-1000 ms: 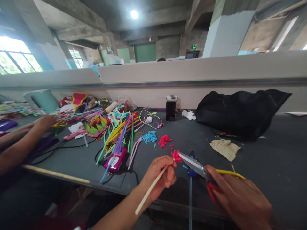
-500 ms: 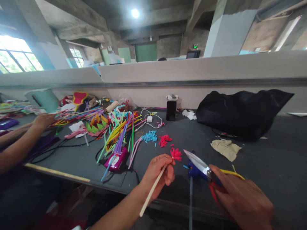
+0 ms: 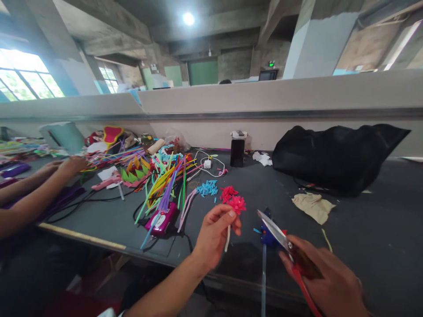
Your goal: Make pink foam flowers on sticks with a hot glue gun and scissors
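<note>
Holding the flower [image 3: 237, 204] up over the worktop [image 3: 267, 185], I have its base pinched between the thumb and fingers of my left hand [image 3: 216, 229]. Its stem [image 3: 228, 238] slips down through my grip, the long axis running from the petals back toward me and downward; the petals face up and away from my palm.

To the right of the flower, near but not touching it, are the tips of the scissors [image 3: 274, 229]. Their length slants from my right hand [image 3: 325, 273] up and leftward, so the points aim at the far side of the petals rather than squarely at their middle. That small sideways gap is, I judge, what matters here. My right hand is closed round the handles; I cannot tell whether the blades are slightly parted. Of my two hands, the left is at the flower, the right well off to its right and closer to me.

Just beyond the flower lie red pieces [image 3: 228, 193], with blue pieces [image 3: 207, 188] a little to their left. A blue tool [image 3: 266, 238] sits right of the flower, partly behind the blades. Farther left of the flower is a purple box [image 3: 161, 220] under strewn coloured stems [image 3: 165, 189]; farther right, a cloth [image 3: 313, 207].
</note>
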Action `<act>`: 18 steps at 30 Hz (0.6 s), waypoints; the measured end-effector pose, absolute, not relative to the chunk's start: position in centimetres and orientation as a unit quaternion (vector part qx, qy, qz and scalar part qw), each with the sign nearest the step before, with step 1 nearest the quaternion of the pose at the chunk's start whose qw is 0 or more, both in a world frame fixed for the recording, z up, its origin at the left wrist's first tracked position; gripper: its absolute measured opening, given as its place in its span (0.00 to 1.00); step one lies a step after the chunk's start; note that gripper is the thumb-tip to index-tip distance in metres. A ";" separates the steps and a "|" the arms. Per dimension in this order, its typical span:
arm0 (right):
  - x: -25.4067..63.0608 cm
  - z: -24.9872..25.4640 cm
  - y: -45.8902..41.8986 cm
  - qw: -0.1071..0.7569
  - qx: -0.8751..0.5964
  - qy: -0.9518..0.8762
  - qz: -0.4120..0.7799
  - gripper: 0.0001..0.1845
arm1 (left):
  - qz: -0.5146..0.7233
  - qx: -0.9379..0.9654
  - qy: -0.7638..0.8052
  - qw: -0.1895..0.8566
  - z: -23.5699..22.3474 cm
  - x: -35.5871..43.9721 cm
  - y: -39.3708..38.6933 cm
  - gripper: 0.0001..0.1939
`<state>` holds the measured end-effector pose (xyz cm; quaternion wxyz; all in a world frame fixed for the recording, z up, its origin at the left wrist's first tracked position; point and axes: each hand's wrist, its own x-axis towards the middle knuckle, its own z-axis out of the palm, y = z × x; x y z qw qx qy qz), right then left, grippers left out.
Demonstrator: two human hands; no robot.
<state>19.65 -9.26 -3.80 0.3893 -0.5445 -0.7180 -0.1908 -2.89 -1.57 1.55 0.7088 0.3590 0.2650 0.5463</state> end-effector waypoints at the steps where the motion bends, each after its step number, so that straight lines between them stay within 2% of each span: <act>1: 19.5 -3.9 -9.3 0.394 -0.533 -0.727 -0.179 0.14 | 0.550 0.357 0.263 0.708 1.5 -3.0 -1.5 0.08; 5: 19.3 -4.3 -9.4 0.400 -0.504 -0.748 -0.161 0.15 | 0.553 0.346 0.261 0.712 1.4 -3.2 -1.4 0.08; 13: 18.9 -3.9 -9.0 0.380 -0.539 -0.728 -0.186 0.14 | 0.545 0.339 0.242 0.728 1.1 -3.5 -1.4 0.06; 18: 18.6 -3.5 -9.0 0.386 -0.539 -0.724 -0.190 0.14 | 0.517 0.349 0.244 0.743 1.4 -3.7 -1.3 0.08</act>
